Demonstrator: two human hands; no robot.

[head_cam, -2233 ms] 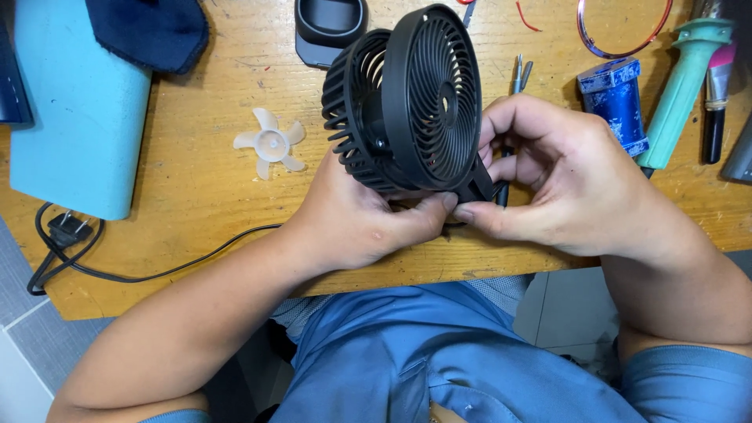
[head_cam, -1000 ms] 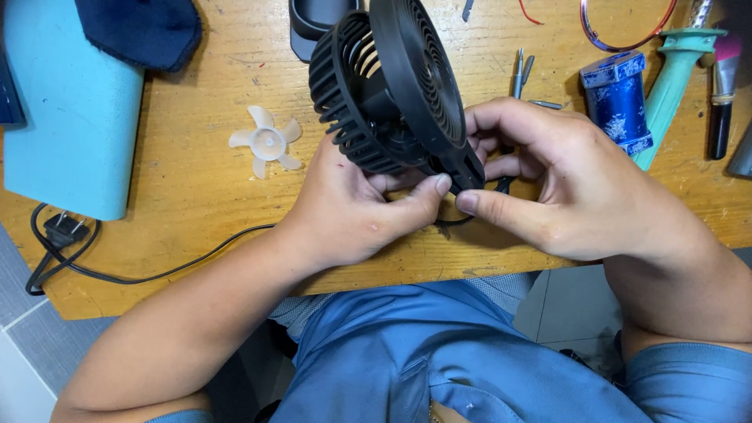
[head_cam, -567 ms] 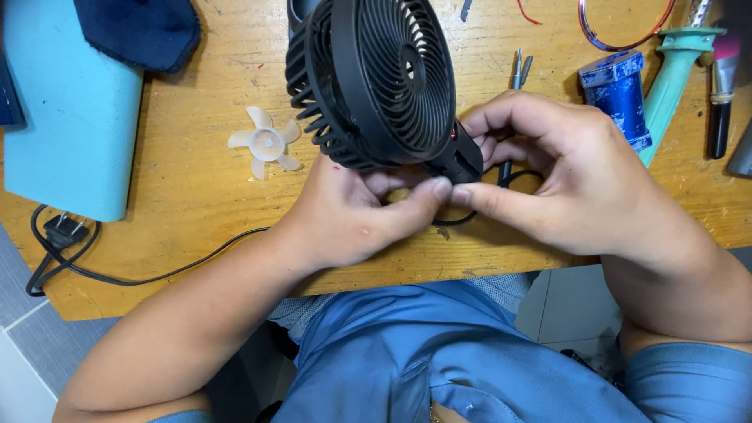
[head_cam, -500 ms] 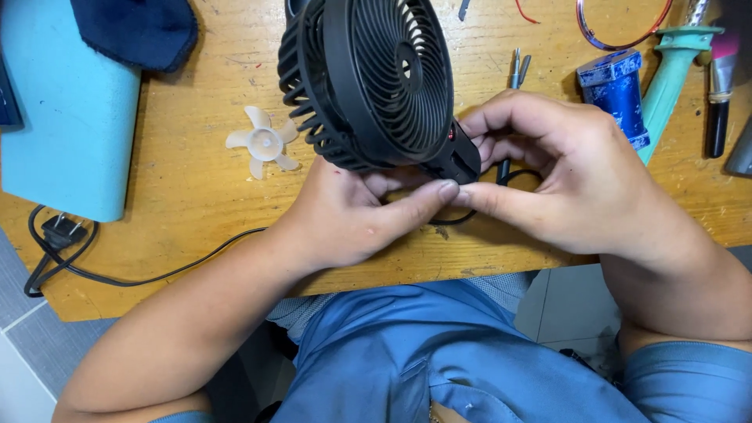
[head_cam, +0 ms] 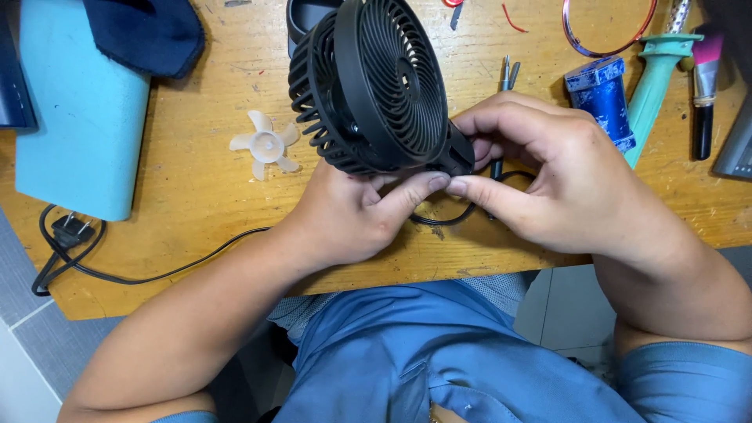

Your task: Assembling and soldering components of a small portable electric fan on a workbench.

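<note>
Since half a second ago I have turned the round black plastic fan head (head_cam: 376,86), with its slatted grille, a little to the right, so its cage now shows more of its side rim on the left and the grille faces right and toward me. My hands have barely shifted. My left hand (head_cam: 352,215) is under the near edge of the fan, fingers curled and closed against its lower rim, thumb stretched right to the black hinge piece at the fan's base. My right hand (head_cam: 564,184) comes in from the right, fingers bent together and pinched on that same hinge piece, its thumb tip touching my left thumb tip. The fan is held up off the worn wooden counter (head_cam: 196,188), tilted, above its middle.

A thin black wire (head_cam: 470,210) loops out below my thumbs on the counter. Left of the fan lies a small white plastic fan blade (head_cam: 265,146), flat and apart from everything. Farther left sits a pale turquoise rectangular box (head_cam: 82,117) with a dark blue cloth (head_cam: 145,31) on its far corner. A black power cord with a plug (head_cam: 74,231) trails along the near left edge. Right of my hand stand a blue cylindrical roll (head_cam: 601,94) and a turquoise tool handle (head_cam: 654,86); a ring of coiled copper wire (head_cam: 607,27) lies at the far edge.
</note>
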